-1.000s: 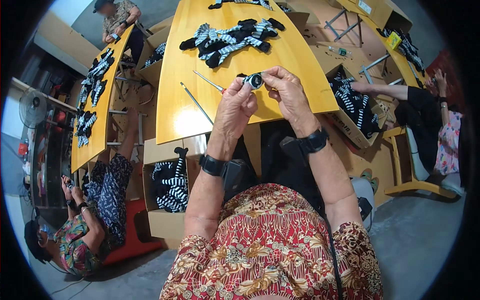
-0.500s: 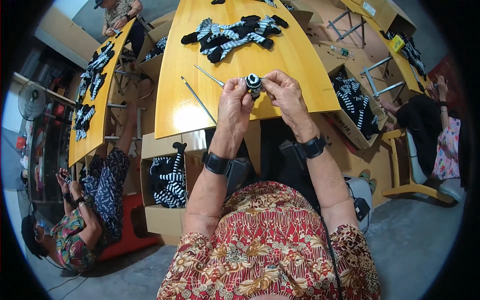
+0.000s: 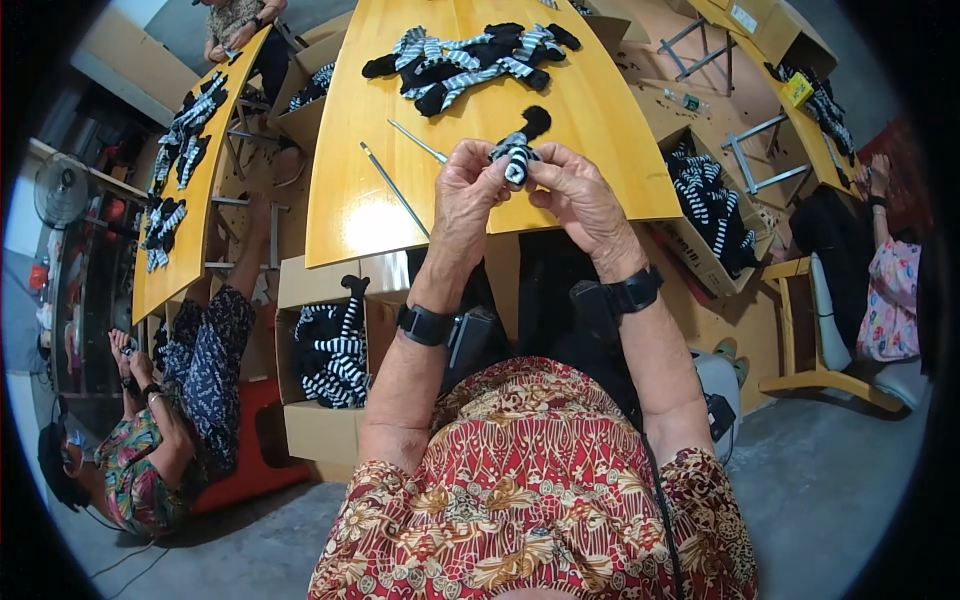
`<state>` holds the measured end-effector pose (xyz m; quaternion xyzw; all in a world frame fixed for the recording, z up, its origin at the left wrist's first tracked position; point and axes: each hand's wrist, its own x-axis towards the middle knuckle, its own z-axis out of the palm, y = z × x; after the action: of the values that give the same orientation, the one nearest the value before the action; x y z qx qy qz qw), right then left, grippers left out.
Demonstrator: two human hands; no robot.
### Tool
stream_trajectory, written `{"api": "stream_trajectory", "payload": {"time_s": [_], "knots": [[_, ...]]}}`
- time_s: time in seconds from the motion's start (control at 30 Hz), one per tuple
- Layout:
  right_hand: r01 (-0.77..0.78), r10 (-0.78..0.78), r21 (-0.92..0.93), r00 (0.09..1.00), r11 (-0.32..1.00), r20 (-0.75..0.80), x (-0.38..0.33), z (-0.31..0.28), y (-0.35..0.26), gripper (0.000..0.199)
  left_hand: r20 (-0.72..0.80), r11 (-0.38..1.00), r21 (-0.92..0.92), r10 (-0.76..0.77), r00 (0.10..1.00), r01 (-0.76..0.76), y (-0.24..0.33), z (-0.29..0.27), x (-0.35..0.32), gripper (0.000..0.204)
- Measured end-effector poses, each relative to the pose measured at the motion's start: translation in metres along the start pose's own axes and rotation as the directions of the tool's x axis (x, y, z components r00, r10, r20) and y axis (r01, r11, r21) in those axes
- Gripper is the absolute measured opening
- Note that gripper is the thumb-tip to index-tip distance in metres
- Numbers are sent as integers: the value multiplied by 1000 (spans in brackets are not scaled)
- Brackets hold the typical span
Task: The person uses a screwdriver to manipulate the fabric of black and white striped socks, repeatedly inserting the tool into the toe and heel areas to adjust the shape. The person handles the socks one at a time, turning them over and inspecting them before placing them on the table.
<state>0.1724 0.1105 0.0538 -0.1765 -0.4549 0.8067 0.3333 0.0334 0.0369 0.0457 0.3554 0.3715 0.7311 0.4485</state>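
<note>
Above the near edge of the yellow table point(image 3: 345, 225), I hold a small black-and-white striped fabric tube point(image 3: 516, 160) between both hands. Its open end faces me, and a black part sticks out at the far end. My left hand point(image 3: 467, 192) pinches its left side with thumb and fingers. On the other side, my right hand point(image 3: 577, 196) grips the tube's rim the same way. Left of my hands lie a thin metal rod point(image 3: 412, 138) and a dark slender stick point(image 3: 393, 188). Farther back spreads a pile of striped fabric pieces point(image 3: 470, 72) with black ends.
An open cardboard box point(image 3: 322, 432) of striped pieces stands at lower left, another box point(image 3: 700, 250) at right. People sit at side tables left point(image 3: 150, 290) and right point(image 3: 740, 40). A red stool point(image 3: 260, 440) and a wooden chair point(image 3: 830, 383) stand on the floor.
The striped tube has turned in my fingers, so its black far end now shows beyond my hands. Both hands stay on it, close together. The view has shifted slightly.
</note>
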Motion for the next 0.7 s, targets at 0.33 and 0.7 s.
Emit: {"api": "stream_trajectory", "payload": {"time_s": [0.33,0.7], "knots": [[265,-302,-211,938,941,-168,-1,9,0,4,-123,998,-40,-48,991,43,-17,8,-9,8],[215,-280,-274,932,938,-229,5,5,5,4,-7,866,-471,-192,981,166,-15,11,-6,4]]}}
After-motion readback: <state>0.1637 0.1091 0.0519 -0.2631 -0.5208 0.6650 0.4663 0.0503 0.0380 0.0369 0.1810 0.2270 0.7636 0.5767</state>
